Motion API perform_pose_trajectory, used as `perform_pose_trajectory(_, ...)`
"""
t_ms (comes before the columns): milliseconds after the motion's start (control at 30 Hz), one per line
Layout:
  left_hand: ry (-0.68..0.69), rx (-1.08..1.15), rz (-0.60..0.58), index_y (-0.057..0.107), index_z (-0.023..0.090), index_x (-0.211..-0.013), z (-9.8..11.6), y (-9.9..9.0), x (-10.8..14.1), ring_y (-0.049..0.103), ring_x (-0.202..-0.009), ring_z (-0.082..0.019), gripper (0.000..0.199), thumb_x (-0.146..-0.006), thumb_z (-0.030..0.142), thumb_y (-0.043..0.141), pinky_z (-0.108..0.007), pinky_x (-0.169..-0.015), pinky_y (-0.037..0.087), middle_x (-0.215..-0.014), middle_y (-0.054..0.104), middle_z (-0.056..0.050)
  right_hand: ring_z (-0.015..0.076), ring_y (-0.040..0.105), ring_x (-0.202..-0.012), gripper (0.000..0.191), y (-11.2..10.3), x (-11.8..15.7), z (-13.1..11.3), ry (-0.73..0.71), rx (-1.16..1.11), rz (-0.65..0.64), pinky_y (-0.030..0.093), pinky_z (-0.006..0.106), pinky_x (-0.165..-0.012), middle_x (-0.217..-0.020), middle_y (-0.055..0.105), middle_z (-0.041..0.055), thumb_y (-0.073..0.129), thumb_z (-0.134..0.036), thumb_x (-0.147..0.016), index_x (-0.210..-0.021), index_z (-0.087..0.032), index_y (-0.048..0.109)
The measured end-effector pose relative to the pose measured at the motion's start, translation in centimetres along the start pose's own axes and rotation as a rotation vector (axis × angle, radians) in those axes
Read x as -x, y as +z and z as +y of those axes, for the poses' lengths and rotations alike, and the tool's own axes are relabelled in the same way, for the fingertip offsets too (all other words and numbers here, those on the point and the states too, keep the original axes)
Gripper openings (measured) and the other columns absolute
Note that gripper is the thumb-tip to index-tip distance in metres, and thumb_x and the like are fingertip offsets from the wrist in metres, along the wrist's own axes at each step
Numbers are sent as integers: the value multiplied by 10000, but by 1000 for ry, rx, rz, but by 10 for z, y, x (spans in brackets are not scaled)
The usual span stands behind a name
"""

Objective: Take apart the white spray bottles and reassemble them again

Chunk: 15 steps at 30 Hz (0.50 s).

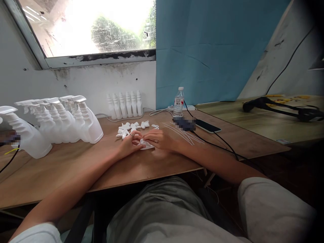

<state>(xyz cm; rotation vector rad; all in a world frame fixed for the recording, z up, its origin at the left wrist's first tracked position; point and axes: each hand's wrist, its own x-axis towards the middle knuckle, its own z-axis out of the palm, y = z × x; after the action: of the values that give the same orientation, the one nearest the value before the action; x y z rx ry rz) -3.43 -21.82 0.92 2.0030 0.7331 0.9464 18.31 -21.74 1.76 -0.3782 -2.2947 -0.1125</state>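
Observation:
My left hand (129, 144) and my right hand (160, 139) meet over the table, fingers curled around a small white plastic spray-head part (146, 145). Its lower edge rests at or just above the wood; my fingers cover much of its shape. Just behind my left hand lie several loose white spray-head pieces (124, 127). A few small white rings (155, 126) lie beyond my right hand. Thin white tubes (181, 131) are spread on the table to the right of it.
White spray bottles with trigger tops (57, 121) stand in a group on the left. Slim white bottles (128, 104) line the wall. At the right are a water bottle (178, 103), a phone (208, 126) and black cables (225, 148). The brown table (141, 170) ends before my lap.

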Motion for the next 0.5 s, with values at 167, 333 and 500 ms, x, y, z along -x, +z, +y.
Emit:
perform_pose_trajectory(167,113,-225,32,563,190,-900,-3,-1,1,620,-820,-148,305,-749,415,703,-301,-767,566,-899,615,-23,181,626,-1015,169,-4,1,-2,-30,-27,-70,474,346,-915,-1055,688,82,483,-206,-925,-994,-196,637)
perform_pose_trajectory(333,259,-384,-41,634,206,-926,-8,-8,1,623,-772,-138,217,-830,401,620,-292,-781,551,-913,653,-25,179,602,-1045,116,-3,3,-2,-17,-85,-68,474,342,-935,-1115,648,88,527,-230,-904,-964,-197,621)
perform_pose_trajectory(500,284,-449,-37,660,212,-946,-10,-9,1,636,-789,-157,237,-824,414,636,-282,-763,530,-892,680,-41,184,572,-1070,124,-2,2,0,24,-96,-129,472,356,-948,-1145,613,87,519,-250,-913,-968,-205,621)
